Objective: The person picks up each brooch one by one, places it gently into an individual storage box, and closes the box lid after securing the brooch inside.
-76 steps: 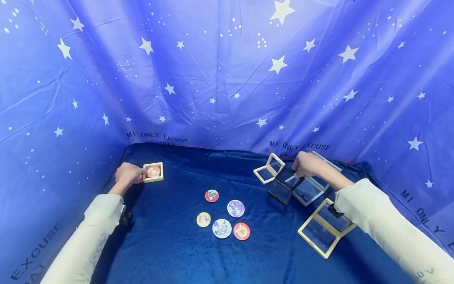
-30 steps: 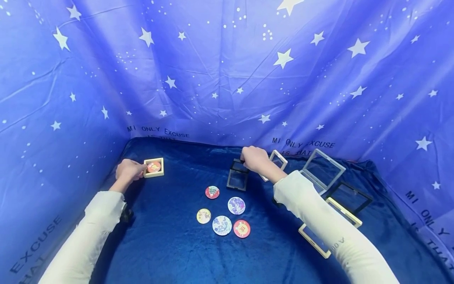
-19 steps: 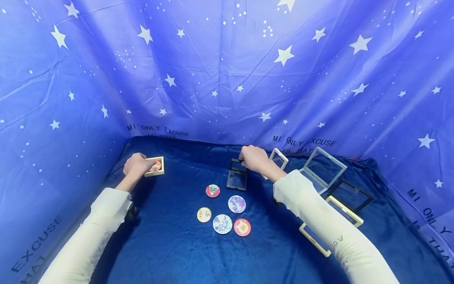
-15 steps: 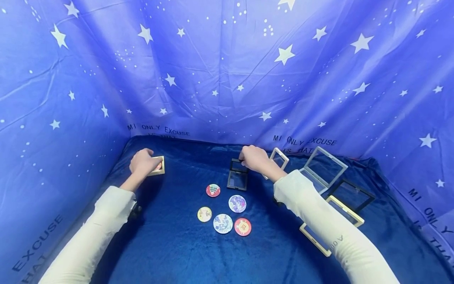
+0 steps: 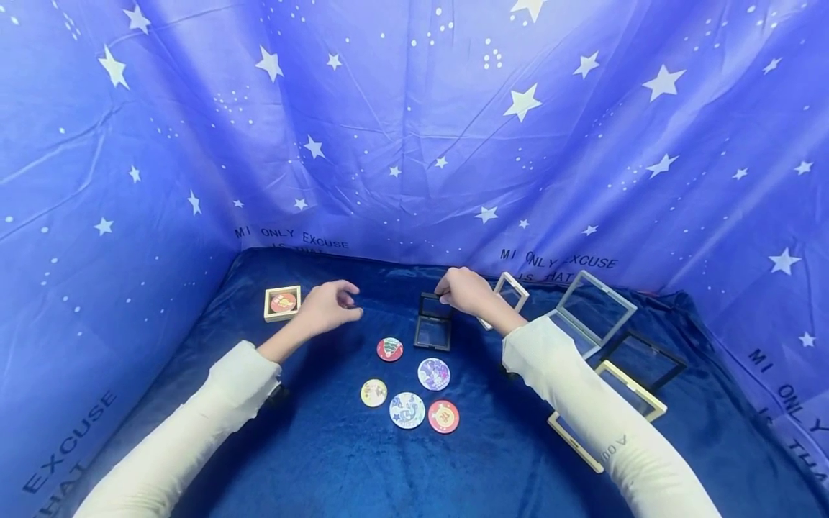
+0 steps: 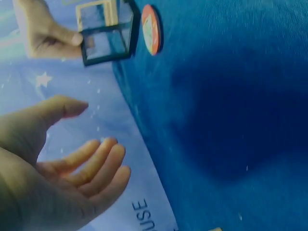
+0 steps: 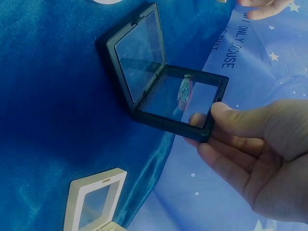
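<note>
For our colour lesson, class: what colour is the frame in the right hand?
The frame is black; the right wrist view shows it best.

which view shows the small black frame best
The right wrist view: the small black frame is large and central, with both hinged halves visible and the right hand pinching one edge. The head view shows it small, partly covered by that hand; the left wrist view catches it near the top.

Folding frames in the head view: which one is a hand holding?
The small black frame, open, its raised panel pinched by the right hand. No hand holds the larger black frame, farther right, or any other.
</note>
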### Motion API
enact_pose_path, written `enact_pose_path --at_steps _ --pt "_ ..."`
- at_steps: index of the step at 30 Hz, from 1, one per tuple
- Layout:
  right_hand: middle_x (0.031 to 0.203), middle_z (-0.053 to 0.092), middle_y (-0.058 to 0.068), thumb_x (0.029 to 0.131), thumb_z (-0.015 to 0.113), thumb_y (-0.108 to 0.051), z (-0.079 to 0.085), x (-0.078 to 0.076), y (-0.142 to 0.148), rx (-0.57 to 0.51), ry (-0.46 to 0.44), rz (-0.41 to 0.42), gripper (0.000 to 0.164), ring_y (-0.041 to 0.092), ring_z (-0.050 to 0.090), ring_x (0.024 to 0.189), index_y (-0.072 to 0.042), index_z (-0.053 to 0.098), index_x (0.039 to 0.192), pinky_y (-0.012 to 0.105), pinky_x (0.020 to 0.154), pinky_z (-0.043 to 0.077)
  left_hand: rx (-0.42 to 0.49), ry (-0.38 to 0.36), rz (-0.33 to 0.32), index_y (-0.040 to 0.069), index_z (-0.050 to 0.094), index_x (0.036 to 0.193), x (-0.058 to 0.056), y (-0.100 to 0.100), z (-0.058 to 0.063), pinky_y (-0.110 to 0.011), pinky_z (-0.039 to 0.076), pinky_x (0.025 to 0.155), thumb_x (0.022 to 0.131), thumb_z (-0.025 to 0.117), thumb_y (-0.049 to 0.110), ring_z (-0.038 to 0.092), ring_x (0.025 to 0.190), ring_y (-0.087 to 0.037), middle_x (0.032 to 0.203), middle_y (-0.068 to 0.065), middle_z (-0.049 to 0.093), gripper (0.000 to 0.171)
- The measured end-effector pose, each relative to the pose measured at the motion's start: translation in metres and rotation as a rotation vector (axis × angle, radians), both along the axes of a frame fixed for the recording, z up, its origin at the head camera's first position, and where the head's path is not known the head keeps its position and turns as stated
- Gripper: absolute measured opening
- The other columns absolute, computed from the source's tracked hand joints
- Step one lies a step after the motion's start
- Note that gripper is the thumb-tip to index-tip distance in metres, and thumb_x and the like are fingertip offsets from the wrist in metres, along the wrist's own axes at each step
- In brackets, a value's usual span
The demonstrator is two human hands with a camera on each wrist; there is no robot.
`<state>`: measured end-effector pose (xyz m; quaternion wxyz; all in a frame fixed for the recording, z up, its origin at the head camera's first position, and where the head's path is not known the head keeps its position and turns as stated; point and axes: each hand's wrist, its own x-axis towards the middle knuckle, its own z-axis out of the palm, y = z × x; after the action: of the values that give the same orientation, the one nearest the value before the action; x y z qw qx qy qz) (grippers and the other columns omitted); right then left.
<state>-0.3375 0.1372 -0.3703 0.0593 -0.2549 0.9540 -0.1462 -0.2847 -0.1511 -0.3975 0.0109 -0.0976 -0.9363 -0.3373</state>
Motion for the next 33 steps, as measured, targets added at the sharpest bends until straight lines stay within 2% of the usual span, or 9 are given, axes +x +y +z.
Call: enact_pose_path --at_steps 3,6,10,18,25,33 --pt "0.114 0.077 0.015 0.097 0.067 -0.005 -0.002 0.0 0.003 -0.029 0.004 0.017 0.019 0.031 0.073 0.105 -0.002 0.077 0.113 0.045 0.092 0.059 -0.026 -0.023 -0.107 -0.001 0.069 0.119 0.001 0.01 -0.005 -0.045 0.055 0.09 0.084 0.08 0.018 0.071 0.097 -0.029 0.104 -0.017 0.075 0.042" --pt "0.114 0.077 0.015 0.097 0.066 -0.003 -0.004 0.0 0.005 -0.053 0.001 0.021 0.02 0.031 0.073 0.106 -0.002 0.077 0.113 0.045 0.092 0.059 -0.058 -0.066 -0.178 -0.001 0.071 0.116 0.0 0.02 -0.01 -0.043 0.056 0.09 0.082 0.083 0.018 0.071 0.1 -0.029 0.106 -0.017 0.075 0.041" --pt "0.114 0.076 0.014 0.097 0.065 -0.003 -0.008 -0.001 0.008 -0.065 -0.001 0.019 0.02 0.031 0.073 0.106 -0.002 0.077 0.114 0.045 0.092 0.059 -0.12 -0.116 -0.238 0.0 0.073 0.115 0.0 0.033 -0.017 -0.041 0.056 0.09 0.078 0.086 0.016 0.07 0.1 -0.027 0.107 -0.015 0.075 0.042" --pt "0.114 0.077 0.014 0.097 0.065 -0.002 -0.01 -0.001 0.006 -0.07 0.017 0.024 0.02 0.03 0.073 0.105 -0.003 0.077 0.113 0.044 0.091 0.059 -0.213 -0.188 -0.342 0.002 0.07 0.123 0.0 0.048 -0.022 -0.044 0.054 0.1 0.074 0.091 0.016 0.067 0.113 -0.03 0.119 -0.015 0.073 0.056" --pt "0.115 0.076 0.013 0.098 0.065 -0.004 -0.009 -0.001 0.002 -0.075 0.007 0.049 0.021 0.029 0.073 0.105 -0.004 0.077 0.114 0.042 0.089 0.06 -0.268 -0.226 -0.353 0.003 0.069 0.126 -0.001 0.054 -0.027 -0.043 0.054 0.1 0.072 0.093 0.012 0.066 0.114 -0.028 0.122 -0.014 0.071 0.06" --pt "0.113 0.077 0.013 0.097 0.065 -0.003 -0.009 0.001 0.01 -0.091 0.01 0.04 0.02 0.028 0.074 0.104 -0.003 0.078 0.112 0.042 0.09 0.06 -0.296 -0.184 -0.396 0.001 0.071 0.12 0.0 0.065 -0.026 -0.042 0.057 0.095 0.07 0.092 0.006 0.067 0.106 -0.026 0.113 -0.012 0.072 0.054"
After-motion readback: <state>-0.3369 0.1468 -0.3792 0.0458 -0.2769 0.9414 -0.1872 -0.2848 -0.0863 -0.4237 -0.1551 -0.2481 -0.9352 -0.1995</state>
